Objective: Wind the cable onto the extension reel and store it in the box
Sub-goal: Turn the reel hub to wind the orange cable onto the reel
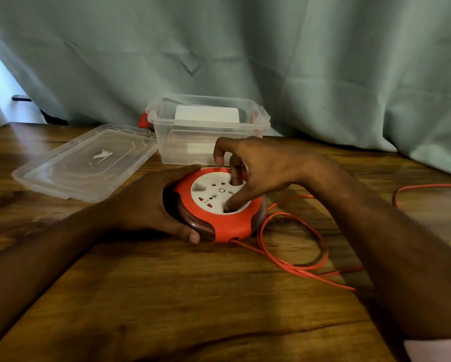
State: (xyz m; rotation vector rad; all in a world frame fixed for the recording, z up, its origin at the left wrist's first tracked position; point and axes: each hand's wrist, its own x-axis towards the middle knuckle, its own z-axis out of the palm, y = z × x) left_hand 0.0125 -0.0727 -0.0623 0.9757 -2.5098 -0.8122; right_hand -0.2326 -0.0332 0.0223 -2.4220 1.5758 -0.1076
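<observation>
Reel (219,218), one only, lies flat near the middle of the desk (167,296), just in front of the box (208,137). It looks like hard, smooth plastic: an orange rim round a white socket face, rigid and probably light enough for one hand, though slippery on the curved rim. The left hand (151,205) is cupped round its left side, fingers over the far rim and thumb at the near edge, clamping it steady. The right hand (255,168) is half curled above the white face, with two fingertips (235,178) pressed down into recesses of the face, apparently to turn it; it grips nothing else.

One cable (292,246), thin and orange, leaves a slot at the reel's near right side and lies in loose loops toward the right edge of the desk, running off past the right forearm. It is limp and springy, likely to snag or kink as it draws in, so much winding seems left. For lifting into the box, the rim on both sides looks the safest hold, not the cable.

One clear box stands at the back edge, open, with something white inside that I cannot identify; red clips show at its ends. One clear lid (86,163) lies flat to its left.
</observation>
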